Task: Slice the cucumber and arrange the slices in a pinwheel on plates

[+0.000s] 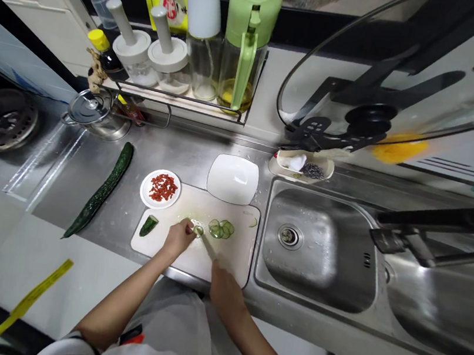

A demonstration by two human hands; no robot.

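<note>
A white cutting board [235, 248] lies on the steel counter left of the sink. My left hand [179, 236] is closed on a short piece of cucumber [197, 230], pressing it to the board. My right hand [222, 279] grips the handle of a knife [208, 245] whose blade reaches the cucumber piece. A small pile of cut cucumber slices [220, 228] lies just right of the blade. A cut cucumber end [148, 226] rests at the board's left edge.
A whole cucumber [101, 190] lies on the counter to the left. A small plate of red pieces [160, 188] and an empty white dish [233, 179] stand behind the board. The sink [319, 249], a condiment rack [180, 83], a small pot [93, 111] and a glass lid [396, 65] surround them.
</note>
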